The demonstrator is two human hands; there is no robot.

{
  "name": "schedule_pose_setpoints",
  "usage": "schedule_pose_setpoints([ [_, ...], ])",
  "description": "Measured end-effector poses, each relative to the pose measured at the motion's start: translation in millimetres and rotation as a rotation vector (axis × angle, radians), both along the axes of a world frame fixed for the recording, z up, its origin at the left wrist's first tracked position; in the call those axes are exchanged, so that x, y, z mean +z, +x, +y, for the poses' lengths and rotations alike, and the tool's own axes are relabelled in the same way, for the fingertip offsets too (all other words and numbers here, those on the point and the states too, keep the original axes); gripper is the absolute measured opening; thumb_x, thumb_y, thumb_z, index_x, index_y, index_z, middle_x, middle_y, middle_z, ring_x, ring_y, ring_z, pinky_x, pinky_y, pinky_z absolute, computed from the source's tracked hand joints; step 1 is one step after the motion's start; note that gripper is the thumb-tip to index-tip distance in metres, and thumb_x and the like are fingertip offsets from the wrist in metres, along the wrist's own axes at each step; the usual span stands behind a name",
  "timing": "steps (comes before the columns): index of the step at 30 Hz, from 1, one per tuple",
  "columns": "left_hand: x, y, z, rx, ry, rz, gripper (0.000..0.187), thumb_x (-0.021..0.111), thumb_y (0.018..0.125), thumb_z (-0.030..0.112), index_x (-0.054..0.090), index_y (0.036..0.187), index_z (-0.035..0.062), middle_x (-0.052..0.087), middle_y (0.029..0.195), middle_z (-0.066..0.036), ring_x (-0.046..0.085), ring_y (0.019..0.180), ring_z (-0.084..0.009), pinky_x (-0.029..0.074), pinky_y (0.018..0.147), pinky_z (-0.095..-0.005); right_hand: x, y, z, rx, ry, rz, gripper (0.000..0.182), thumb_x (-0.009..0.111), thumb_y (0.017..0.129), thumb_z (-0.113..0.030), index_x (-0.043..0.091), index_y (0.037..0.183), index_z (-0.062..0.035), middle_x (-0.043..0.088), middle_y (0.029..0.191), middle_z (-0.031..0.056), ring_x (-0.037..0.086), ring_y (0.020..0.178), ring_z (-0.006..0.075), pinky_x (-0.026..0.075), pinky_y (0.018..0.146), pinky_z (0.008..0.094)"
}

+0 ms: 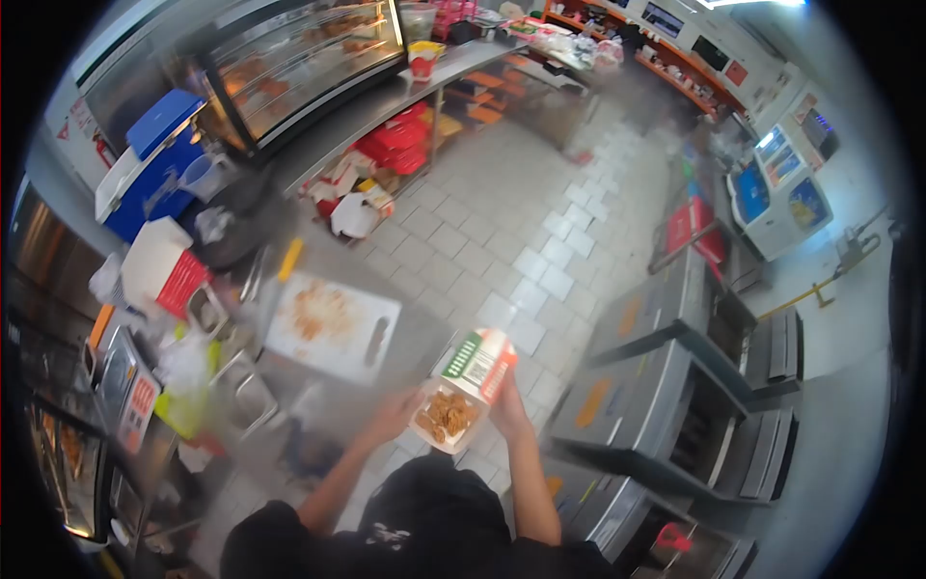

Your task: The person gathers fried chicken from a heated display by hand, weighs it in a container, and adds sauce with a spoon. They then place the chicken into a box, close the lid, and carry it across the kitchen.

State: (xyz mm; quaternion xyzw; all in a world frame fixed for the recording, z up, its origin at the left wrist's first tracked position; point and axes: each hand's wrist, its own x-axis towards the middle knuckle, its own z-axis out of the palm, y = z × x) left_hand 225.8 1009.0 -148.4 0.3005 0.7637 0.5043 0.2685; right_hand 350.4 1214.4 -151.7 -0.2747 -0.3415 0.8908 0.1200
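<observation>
A paper takeaway box [480,364] is held in front of my body, its green, white and orange printed lid raised. Brown, crispy fried pieces that look like chicken [448,416] lie inside. My right hand [508,405] grips the box along its right side. At the left edge, my left hand [403,410] is closed on the box too, though somewhat blurred. Left of the box, a white cutting board [363,340] with brown crumbs lies on a steel table, and a yellow-handled tool [290,260] rests by its far corner.
Steel pans [247,394] and a red-and-white carton [159,265] stand on the left. A glass food display [309,63] is beyond them. Steel fryers or similar units [627,396] line the right side. Between the two sides runs a tiled floor [473,236].
</observation>
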Motion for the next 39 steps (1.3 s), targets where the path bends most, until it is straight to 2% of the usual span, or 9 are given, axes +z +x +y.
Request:
schedule_pose_setpoints([
  [3,2.3,-28.3,101.3,-0.167,-0.008,-0.001,0.032,0.051,0.099,0.029,0.064,0.104,0.0011,0.058,0.065,-0.015,0.049,0.057,-0.0170,0.042,0.056,-0.0336,3.7,10.8,83.0,-0.087,0.101,-0.238,0.057,0.037,0.102,-0.047,0.039,0.139,-0.0052,0.053,0.134,0.0082,0.052,0.122,0.0192,0.039,0.105,0.0375],
  [5,19.3,-58.9,167.8,-0.402,-0.108,-0.091,0.039,0.048,0.099,0.036,0.064,0.112,0.0032,0.067,0.084,-0.016,0.065,0.077,-0.0261,0.049,0.072,-0.0373,10.6,12.4,136.8,-0.174,0.108,-0.220,0.054,0.041,0.101,-0.046,0.042,0.135,-0.0032,0.057,0.127,0.0099,0.057,0.115,0.0197,0.045,0.098,0.0373],
  [13,-27.1,-179.9,405.2,-0.500,-0.074,0.001,0.037,0.052,0.096,0.037,0.068,0.104,0.0047,0.067,0.080,-0.012,0.063,0.075,-0.0222,0.048,0.071,-0.0340,-9.7,-45.4,380.4,-0.110,0.173,-0.220,0.036,0.059,0.095,-0.015,0.050,0.123,0.0048,0.065,0.110,0.0147,0.067,0.095,0.0213,0.058,0.080,0.0348],
  [19,-55.1,-278.5,480.6,-0.134,-0.083,-0.507,0.043,0.055,0.097,0.041,0.062,0.116,0.0033,0.064,0.112,-0.006,0.060,0.096,-0.0140,0.050,0.080,-0.0291,-7.2,-195.5,510.2,0.178,0.189,-0.226,0.032,0.057,0.095,-0.007,0.050,0.124,0.0060,0.064,0.112,0.0144,0.065,0.098,0.0201,0.056,0.083,0.0338],
  [22,-39.7,-328.5,510.2,0.116,0.100,-0.775,0.051,0.055,0.096,0.042,0.050,0.129,0.0021,0.060,0.120,-0.009,0.056,0.117,-0.0171,0.047,0.098,-0.0325,-20.1,-292.7,561.2,0.257,0.205,-0.190,0.033,0.056,0.096,-0.008,0.049,0.125,0.0053,0.064,0.113,0.0141,0.065,0.097,0.0202,0.055,0.084,0.0321],
  [25,-82.0,-391.5,540.3,0.431,0.358,-0.901,0.054,0.052,0.098,0.042,0.045,0.132,0.0008,0.056,0.127,-0.012,0.054,0.120,-0.0196,0.047,0.099,-0.0348,-32.6,-397.0,608.2,0.348,0.190,-0.174,0.034,0.055,0.096,-0.009,0.048,0.126,0.0059,0.063,0.113,0.0139,0.066,0.096,0.0198,0.055,0.084,0.0321],
  [29,-138.4,-504.3,594.0,0.484,0.445,-0.672,0.052,0.050,0.099,0.041,0.045,0.133,0.0013,0.056,0.128,-0.011,0.055,0.120,-0.0204,0.047,0.098,-0.0354,-46.5,-532.2,664.1,0.371,0.264,-0.134,0.044,0.054,0.095,-0.008,0.041,0.136,-0.0002,0.061,0.115,0.0128,0.065,0.097,0.0220,0.059,0.077,0.0363],
  [37,-88.2,-784.7,761.1,0.606,0.615,-0.742,0.045,0.058,0.095,0.039,0.059,0.119,0.0016,0.064,0.114,-0.006,0.059,0.107,-0.0130,0.048,0.091,-0.0288,-27.8,-776.6,776.1,0.195,0.359,-0.146,0.042,0.056,0.092,-0.002,0.043,0.131,-0.0019,0.061,0.111,0.0113,0.065,0.094,0.0186,0.057,0.072,0.0310],
  [39,-76.5,-856.6,799.8,0.628,0.489,-0.608,0.047,0.060,0.093,0.043,0.064,0.114,0.0018,0.065,0.110,-0.007,0.060,0.105,-0.0143,0.047,0.092,-0.0291,-20.8,-834.0,805.4,0.261,0.633,-0.202,0.046,0.057,0.087,0.003,0.043,0.131,-0.0006,0.061,0.110,0.0121,0.064,0.095,0.0187,0.055,0.077,0.0295],
])
